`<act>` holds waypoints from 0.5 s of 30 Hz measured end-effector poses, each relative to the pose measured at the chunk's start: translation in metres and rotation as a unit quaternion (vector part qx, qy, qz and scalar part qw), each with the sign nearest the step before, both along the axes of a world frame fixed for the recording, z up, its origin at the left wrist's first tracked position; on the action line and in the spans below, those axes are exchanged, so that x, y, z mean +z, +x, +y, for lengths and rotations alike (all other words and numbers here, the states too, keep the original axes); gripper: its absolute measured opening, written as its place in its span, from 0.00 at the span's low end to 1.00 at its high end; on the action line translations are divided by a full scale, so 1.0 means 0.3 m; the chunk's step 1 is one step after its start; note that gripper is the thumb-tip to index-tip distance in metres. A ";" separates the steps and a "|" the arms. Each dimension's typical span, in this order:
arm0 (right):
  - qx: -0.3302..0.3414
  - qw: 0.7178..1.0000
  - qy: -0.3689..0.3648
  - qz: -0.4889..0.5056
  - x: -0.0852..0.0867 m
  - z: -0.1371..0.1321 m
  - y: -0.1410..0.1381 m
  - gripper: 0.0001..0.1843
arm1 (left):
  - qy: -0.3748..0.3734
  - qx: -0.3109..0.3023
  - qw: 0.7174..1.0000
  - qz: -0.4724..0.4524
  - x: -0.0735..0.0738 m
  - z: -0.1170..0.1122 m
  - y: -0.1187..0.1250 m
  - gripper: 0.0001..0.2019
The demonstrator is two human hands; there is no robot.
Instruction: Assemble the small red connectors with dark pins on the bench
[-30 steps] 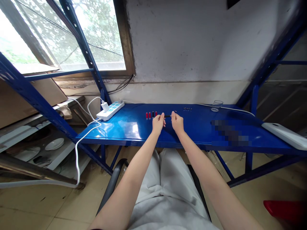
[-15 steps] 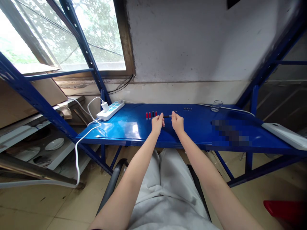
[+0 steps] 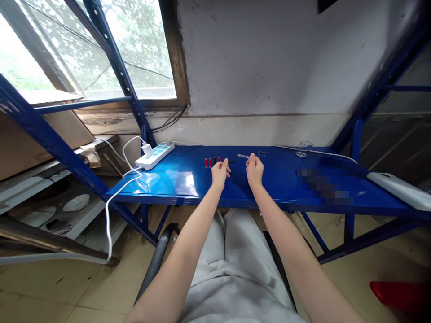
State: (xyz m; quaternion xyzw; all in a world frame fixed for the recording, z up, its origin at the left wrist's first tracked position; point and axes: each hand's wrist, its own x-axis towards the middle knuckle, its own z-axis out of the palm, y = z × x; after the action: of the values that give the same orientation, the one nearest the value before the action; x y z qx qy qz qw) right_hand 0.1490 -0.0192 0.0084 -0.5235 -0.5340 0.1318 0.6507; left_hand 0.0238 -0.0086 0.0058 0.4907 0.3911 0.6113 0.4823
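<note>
Over the middle of the blue table, my left hand (image 3: 220,172) is closed on a thin black stick (image 3: 231,162), maybe a pen refill, whose free end points right. My right hand (image 3: 255,169) pinches a clear slim tube (image 3: 243,156), like a pen barrel, pointing left. A gap separates the stick and the tube. Just beyond my left hand stand red caps (image 3: 208,163) and a black cap (image 3: 215,160) in a row, one red cap partly hidden by that hand. Several tiny metallic pieces (image 3: 263,154) lie in rows behind my right hand.
A white power strip (image 3: 155,155) with a plugged-in charger lies on the table's left end. A drinking glass (image 3: 304,149) stands at the back right, a white flat case (image 3: 399,190) lies at the right edge, and a blurred dark patch (image 3: 323,186) covers something nearer. Blue posts frame both sides.
My right hand has moved right and slightly away from me, drawing the clear tube off the black stick. My left hand has stayed nearly still.
</note>
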 end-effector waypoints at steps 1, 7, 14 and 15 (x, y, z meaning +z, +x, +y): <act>-0.002 1.000 0.004 0.008 -0.001 0.002 0.001 0.26 | 0.004 -0.006 1.000 0.006 0.001 -0.001 0.001 0.20; 0.047 0.998 0.020 -0.022 -0.003 0.010 -0.007 0.21 | 0.012 -0.045 0.998 0.035 0.010 -0.008 0.007 0.20; 0.134 0.990 -0.004 -0.050 -0.020 0.028 -0.018 0.19 | 0.011 -0.026 1.000 0.001 0.007 0.001 0.006 0.20; 0.144 0.988 -0.014 -0.052 -0.023 0.031 -0.019 0.19 | 0.011 -0.019 1.000 -0.006 0.005 0.004 0.005 0.20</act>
State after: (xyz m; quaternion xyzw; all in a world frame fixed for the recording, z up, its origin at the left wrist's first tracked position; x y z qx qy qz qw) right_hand 0.1432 -0.0098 0.0015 -0.4558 -0.6350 0.2046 0.5892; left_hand 0.0254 -0.0074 0.0072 0.4995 0.3722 0.6093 0.4906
